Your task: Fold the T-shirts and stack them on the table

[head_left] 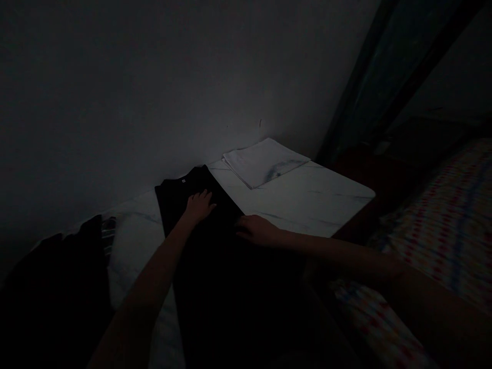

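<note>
A black shirt (pixel 215 287) lies lengthwise over the white marble-patterned table, its neckline and a small pale label at the far end near the wall. My left hand (pixel 200 206) rests flat on the upper part of the shirt, fingers spread. My right hand (pixel 257 229) is at the shirt's right side, its fingers curled onto the black fabric. Dim light hides the folds and most of the lower part of the shirt.
The white table (pixel 330 202) stands against a grey wall (pixel 154 92). A folded pale cloth (pixel 261 161) lies at the back right. Another dark garment (pixel 65 277) is at the left. A bed with a colourful patterned cover (pixel 434 241) is to the right.
</note>
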`<state>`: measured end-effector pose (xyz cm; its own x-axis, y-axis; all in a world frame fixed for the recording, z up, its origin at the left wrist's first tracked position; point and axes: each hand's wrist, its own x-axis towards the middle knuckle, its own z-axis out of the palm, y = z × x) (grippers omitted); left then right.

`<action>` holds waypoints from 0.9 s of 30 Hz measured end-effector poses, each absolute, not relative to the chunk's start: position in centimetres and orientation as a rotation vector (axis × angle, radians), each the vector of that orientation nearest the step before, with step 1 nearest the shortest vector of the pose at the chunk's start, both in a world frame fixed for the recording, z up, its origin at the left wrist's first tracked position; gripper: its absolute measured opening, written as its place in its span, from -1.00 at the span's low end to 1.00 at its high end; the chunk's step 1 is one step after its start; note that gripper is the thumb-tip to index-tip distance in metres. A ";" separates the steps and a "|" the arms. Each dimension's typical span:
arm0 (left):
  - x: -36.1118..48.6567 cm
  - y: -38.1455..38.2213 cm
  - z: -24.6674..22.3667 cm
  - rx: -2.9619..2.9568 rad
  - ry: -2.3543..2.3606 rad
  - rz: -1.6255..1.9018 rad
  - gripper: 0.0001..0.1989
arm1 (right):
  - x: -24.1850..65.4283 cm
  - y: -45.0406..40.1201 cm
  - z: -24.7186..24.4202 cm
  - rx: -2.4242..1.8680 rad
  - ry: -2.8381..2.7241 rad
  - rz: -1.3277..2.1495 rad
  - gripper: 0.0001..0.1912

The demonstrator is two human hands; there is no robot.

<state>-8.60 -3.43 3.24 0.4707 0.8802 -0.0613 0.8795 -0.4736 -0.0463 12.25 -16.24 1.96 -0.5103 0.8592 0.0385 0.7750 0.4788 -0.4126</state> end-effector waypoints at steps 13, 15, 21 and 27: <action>-4.7 -18.4 1.9 -3.238 -0.830 -0.318 -0.48 | 19.1 -29.3 2.3 -1.605 -2.075 0.653 -0.79; -4.5 -18.8 1.9 -3.190 -0.671 -0.333 -0.54 | 18.0 -30.8 1.6 -1.398 -2.180 0.576 -0.78; -6.1 -21.9 1.2 -2.991 -0.183 -0.222 -0.84 | 16.8 -33.2 -0.5 -0.913 -2.637 0.477 -0.78; -7.2 -23.6 0.6 -2.901 -0.104 -0.363 -0.91 | 17.9 -29.7 1.3 -1.059 -2.283 0.567 -0.69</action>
<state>-7.18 -23.58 0.58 0.9671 0.0433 0.2507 0.0965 -0.9742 -0.2039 17.90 -29.73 1.30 -0.5353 0.7878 0.3047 0.5534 0.5997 -0.5780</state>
